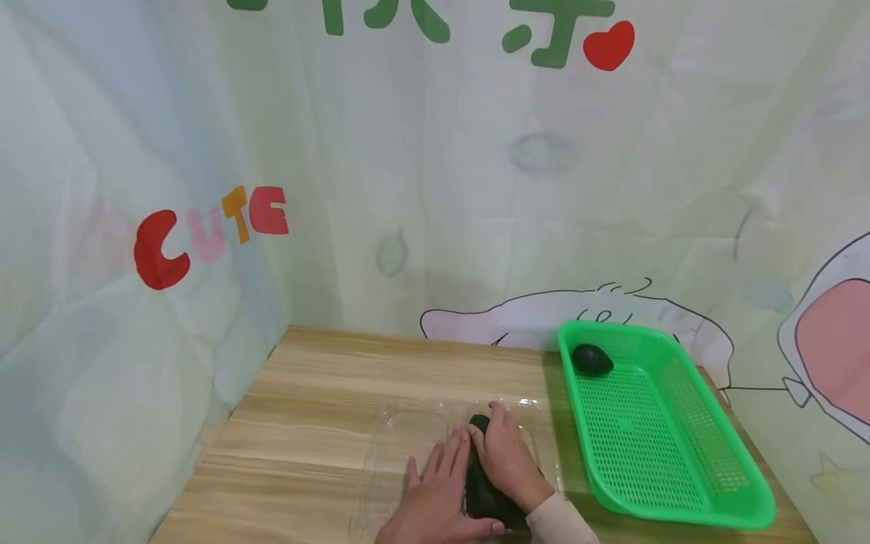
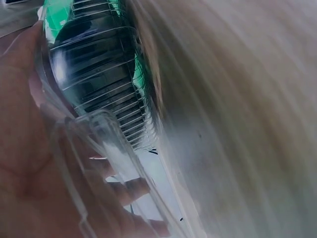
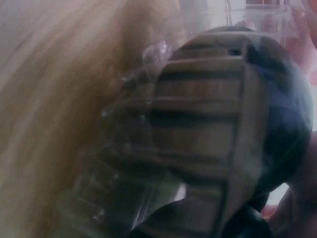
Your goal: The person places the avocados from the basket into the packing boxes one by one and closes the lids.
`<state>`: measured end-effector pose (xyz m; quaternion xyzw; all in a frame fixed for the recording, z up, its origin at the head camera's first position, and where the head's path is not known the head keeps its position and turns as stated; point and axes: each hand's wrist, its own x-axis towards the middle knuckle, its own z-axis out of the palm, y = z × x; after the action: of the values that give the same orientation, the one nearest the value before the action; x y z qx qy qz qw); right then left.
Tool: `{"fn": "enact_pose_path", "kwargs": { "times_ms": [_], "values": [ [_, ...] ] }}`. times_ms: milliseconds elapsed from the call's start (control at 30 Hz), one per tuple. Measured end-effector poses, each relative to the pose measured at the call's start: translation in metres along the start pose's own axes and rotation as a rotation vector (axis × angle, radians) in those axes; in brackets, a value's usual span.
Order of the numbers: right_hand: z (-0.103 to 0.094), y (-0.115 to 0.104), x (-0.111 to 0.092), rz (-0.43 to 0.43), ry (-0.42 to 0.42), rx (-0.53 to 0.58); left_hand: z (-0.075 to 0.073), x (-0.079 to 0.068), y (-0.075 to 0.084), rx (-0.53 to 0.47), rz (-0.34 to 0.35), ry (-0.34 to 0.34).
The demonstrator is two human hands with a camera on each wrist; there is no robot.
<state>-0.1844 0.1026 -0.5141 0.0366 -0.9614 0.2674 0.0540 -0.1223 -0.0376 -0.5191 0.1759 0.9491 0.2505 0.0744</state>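
A clear plastic clamshell box (image 1: 401, 431) lies opened out on the table, with dark avocados (image 1: 481, 483) in its right half. Through the ribbed wall, the right wrist view shows a large avocado (image 3: 287, 124) with more dark fruit below it. My right hand (image 1: 510, 457) reaches over the fruit from the right, thumb and fingers around its far end. My left hand (image 1: 438, 483) lies along the left side of the fruit, fingers straight, thumb stretched across the near end. Clear plastic overlaps the left fingers (image 2: 131, 191) in the left wrist view.
A green plastic basket (image 1: 686, 446) stands to the right of the box, with one dark avocado (image 1: 592, 360) in its far left corner. The wood-grain table (image 1: 319, 378) ends against a printed cloth backdrop (image 1: 367, 189) behind and at the sides.
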Motion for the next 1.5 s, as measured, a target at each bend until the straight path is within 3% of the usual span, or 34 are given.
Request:
{"fn": "enact_pose_path", "kwargs": {
  "times_ms": [467,700,867,1033,1233,1367,1500],
  "values": [
    [-0.022,0.005,-0.003,0.05,-0.033,-0.048,-0.001,0.002,0.003,0.007,0.004,-0.014],
    [-0.039,0.008,-0.008,0.02,0.003,-0.044,0.002,0.002,0.0,0.046,0.023,0.018],
    [-0.051,0.011,-0.011,0.009,0.031,-0.041,0.001,0.004,-0.001,0.045,0.002,-0.014],
    [-0.07,0.012,-0.013,0.006,0.034,-0.045,0.0,0.005,-0.001,0.032,-0.011,-0.035],
    [-0.096,0.018,-0.01,-0.005,0.078,0.031,0.0,0.005,0.0,0.039,-0.017,-0.028],
    [-0.111,0.029,-0.005,0.005,0.089,0.11,-0.001,0.004,0.001,0.048,-0.014,-0.023],
    [-0.127,0.045,0.001,-0.006,0.128,0.107,-0.001,0.004,0.0,0.045,0.002,-0.013]
  ]
}}
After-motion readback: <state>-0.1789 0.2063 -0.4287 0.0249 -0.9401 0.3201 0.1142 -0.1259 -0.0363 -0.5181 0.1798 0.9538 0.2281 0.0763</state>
